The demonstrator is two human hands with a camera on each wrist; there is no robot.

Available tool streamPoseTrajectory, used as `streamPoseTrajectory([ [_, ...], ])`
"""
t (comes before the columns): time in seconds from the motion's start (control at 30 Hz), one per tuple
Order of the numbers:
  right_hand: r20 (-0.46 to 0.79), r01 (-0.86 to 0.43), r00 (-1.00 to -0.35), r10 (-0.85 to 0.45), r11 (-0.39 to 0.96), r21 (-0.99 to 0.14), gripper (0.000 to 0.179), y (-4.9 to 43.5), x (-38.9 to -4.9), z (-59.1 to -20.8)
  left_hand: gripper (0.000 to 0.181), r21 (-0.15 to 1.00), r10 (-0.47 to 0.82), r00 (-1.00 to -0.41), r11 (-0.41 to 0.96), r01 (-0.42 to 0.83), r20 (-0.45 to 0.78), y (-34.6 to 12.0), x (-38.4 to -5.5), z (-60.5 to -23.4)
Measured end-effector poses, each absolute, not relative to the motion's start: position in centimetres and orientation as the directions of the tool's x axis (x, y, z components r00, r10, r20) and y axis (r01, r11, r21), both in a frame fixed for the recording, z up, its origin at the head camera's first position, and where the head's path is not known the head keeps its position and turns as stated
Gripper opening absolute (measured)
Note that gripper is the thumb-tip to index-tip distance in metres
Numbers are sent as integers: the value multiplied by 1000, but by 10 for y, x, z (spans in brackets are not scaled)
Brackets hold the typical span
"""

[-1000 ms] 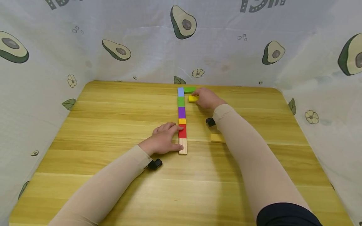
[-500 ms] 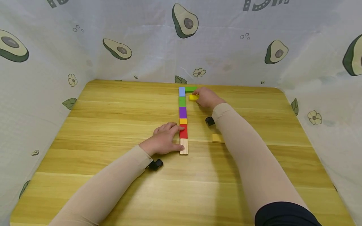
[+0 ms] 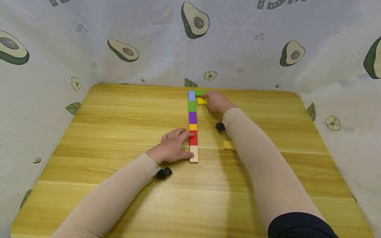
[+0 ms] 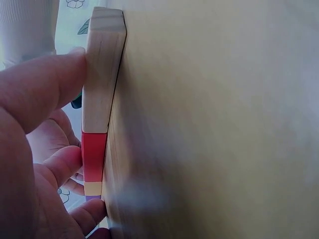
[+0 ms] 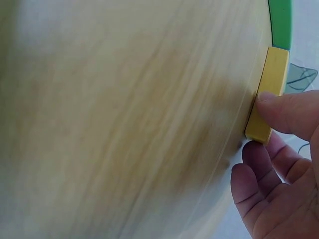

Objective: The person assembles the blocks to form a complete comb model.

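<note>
A straight row of blocks runs down the wooden table (image 3: 119, 132): blue (image 3: 191, 95), green (image 3: 191, 105), purple (image 3: 192, 117), small yellow (image 3: 192, 127), red (image 3: 193, 138) and plain wood (image 3: 193, 153). My left hand (image 3: 174, 145) lies flat to the left of the row. Its thumb (image 4: 60, 84) touches the plain wood block (image 4: 102, 74) and its fingers touch the red block (image 4: 94, 157). My right hand (image 3: 216, 102) pinches a yellow block (image 3: 201, 101) just right of the row, below a flat green block (image 3: 200, 93). The thumb (image 5: 289, 112) presses on the yellow block (image 5: 267, 99).
One more yellowish block (image 3: 228, 144) lies by my right forearm. A curtain with avocado prints (image 3: 193, 23) closes in the table at the back and on both sides. The back table edge lies close behind the blue block.
My right hand has slid the yellow block a little left, closer to the row. My left hand has stayed where it was.
</note>
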State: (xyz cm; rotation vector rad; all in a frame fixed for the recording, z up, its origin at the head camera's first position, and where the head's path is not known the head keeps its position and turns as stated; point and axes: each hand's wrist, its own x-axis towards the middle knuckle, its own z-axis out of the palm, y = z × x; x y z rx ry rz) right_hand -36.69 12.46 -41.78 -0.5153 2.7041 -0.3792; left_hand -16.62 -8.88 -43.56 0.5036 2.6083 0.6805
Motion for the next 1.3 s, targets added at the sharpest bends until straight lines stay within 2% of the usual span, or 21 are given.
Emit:
streamPoseTrajectory([
  [0.33, -297, -285, -869, -395, 891, -353, 50, 129, -365, -417, 80, 520, 429, -856, 821, 236, -289, -89, -167, -436],
  [0.83, -212, -250, -903, -373, 858, -448, 49, 148, -361, -428, 80, 523, 428, -855, 821, 231, -293, -91, -166, -437],
  [1.3, -250, -215, -900, -358, 862, -459, 51, 156, -361, -426, 81, 533, 438, -853, 811, 240, -283, -90, -166, -437],
])
